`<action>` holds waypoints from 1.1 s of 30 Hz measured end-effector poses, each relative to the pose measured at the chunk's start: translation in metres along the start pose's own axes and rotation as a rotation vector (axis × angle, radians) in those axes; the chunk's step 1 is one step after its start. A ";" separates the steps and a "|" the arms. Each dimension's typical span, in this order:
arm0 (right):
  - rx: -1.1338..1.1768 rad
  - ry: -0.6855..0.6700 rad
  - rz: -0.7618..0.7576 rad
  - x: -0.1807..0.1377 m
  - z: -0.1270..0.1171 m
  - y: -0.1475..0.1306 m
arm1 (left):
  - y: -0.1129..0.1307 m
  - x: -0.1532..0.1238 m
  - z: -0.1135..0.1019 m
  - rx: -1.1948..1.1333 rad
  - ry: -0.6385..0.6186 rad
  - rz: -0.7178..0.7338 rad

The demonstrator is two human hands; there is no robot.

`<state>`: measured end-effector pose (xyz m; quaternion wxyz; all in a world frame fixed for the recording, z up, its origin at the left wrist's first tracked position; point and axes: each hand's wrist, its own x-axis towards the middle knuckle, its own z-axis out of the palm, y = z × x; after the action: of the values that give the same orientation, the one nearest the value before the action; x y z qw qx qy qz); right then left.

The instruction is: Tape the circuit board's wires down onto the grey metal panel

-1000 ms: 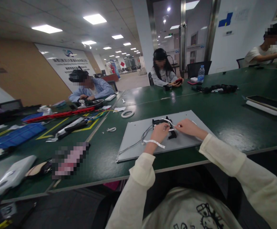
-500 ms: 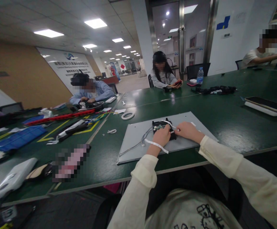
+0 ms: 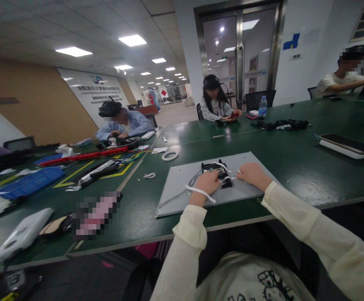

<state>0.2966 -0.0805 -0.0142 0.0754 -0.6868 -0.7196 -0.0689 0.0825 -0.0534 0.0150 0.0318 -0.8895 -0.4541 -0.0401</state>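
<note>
A grey flat panel (image 3: 182, 184) lies on the green table in front of me. On it sits a small black module (image 3: 215, 169) with a circuit board, grey cables (image 3: 182, 189) running off to the left. My left hand (image 3: 207, 182) rests closed on the panel just left of the module, a white strip (image 3: 199, 192) hanging across its wrist. My right hand (image 3: 252, 173) lies closed to the right of the module, pinching a thin white strip (image 3: 232, 175) that crosses the module.
A white tape ring (image 3: 169, 155) and a small white loop (image 3: 149, 175) lie left of the panel. A tablet (image 3: 346, 144) sits at right, a water bottle (image 3: 262, 106) farther back. Three people sit around the table. Blue trays (image 3: 28, 182) and tools clutter the left side.
Both hands have sunk lower onto the panel beside the black module. The white strip between them is now drawn down against it. The camera has tilted slightly.
</note>
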 end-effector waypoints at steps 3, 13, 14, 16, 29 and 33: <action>0.003 0.001 0.014 -0.002 -0.001 0.001 | -0.001 -0.002 -0.002 -0.026 -0.011 -0.001; 0.136 0.203 -0.046 0.001 -0.002 -0.006 | -0.003 -0.004 -0.004 -0.077 -0.007 0.048; 0.144 0.206 -0.065 0.001 -0.003 -0.007 | -0.003 -0.004 -0.004 -0.079 -0.009 0.046; 0.161 0.202 -0.091 0.001 -0.004 -0.007 | -0.002 -0.005 -0.005 -0.083 -0.019 0.031; 0.598 0.227 -0.231 -0.013 -0.016 -0.035 | -0.005 -0.003 0.003 -0.090 0.022 0.042; 0.870 0.095 -0.294 -0.028 -0.022 -0.069 | -0.008 -0.003 0.002 -0.127 0.105 0.025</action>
<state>0.2290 -0.1159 0.0023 0.3790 -0.4781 -0.7671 0.1982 0.0739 -0.0508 0.0133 -0.0002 -0.8920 -0.4371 -0.1150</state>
